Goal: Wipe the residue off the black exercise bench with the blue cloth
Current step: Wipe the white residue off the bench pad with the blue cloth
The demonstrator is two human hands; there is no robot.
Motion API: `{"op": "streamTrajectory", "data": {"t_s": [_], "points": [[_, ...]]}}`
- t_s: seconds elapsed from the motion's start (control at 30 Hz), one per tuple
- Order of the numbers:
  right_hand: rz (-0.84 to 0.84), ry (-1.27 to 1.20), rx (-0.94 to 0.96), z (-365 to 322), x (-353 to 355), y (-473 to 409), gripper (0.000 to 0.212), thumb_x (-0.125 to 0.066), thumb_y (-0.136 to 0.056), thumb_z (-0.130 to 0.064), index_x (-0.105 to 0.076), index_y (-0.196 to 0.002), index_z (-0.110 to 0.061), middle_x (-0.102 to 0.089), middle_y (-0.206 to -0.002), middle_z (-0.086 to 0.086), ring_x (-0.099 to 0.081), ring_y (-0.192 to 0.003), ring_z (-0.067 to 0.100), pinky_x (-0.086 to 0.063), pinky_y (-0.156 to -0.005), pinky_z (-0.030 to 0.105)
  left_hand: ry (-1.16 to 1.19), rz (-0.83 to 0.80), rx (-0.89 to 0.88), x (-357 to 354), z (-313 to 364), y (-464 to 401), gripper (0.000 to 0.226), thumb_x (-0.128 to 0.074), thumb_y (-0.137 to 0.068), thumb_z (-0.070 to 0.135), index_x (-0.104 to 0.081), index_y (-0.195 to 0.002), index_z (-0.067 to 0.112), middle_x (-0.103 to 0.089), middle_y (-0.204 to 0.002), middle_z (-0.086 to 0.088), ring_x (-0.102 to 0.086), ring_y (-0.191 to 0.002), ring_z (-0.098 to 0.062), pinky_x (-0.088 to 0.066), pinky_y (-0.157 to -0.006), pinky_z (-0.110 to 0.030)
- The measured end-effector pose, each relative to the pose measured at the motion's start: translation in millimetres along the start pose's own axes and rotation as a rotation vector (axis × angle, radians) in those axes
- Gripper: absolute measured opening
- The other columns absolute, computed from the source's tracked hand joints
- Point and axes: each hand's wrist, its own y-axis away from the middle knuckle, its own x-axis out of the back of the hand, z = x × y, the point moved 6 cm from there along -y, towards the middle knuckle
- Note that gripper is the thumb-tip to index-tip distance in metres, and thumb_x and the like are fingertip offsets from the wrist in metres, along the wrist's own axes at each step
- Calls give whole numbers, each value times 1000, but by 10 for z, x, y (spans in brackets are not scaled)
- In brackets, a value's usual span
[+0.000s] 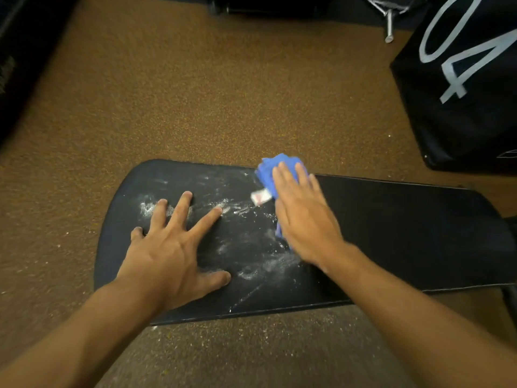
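Note:
The black exercise bench (391, 233) lies across the lower middle of the view, its rounded end at the left. White powdery residue (251, 264) is smeared over its left half; the right half looks dark and clean. My left hand (170, 253) rests flat on the pad with fingers spread, over some of the powder. My right hand (305, 217) presses flat on the crumpled blue cloth (268, 172) near the bench's far edge. A white tag sticks out of the cloth at the left. The right hand is blurred.
Brown speckled carpet (209, 93) surrounds the bench, with white specks scattered on it at the left and below. A black box with large pale numerals (461, 79) stands at the right. Dark equipment and a metal leg (389, 26) are at the top.

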Motion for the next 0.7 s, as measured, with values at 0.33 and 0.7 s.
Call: {"op": "streamTrajectory", "data": {"t_s": [0.33,0.7], "points": [[18,-14,-197,257,15,-220,59,-25,-102,-25,-19,-159,-10,-17,-169,6,-4,-155,30,-7,-125,50,-23,-17,3,-9,9,-4,111,-38,-67,95,20,-150,51,26,-166,0,12,-153,-38,-26,-117,-63],[-35,56,-86,368,25,0,64,-14,-99,-31,-16,-160,-11,-14,-169,6,-1,-156,26,-8,-125,48,-20,-28,1,-4,22,5,110,-39,-69,93,21,-151,50,28,-165,-2,14,-152,-40,-25,-116,-65]]}}
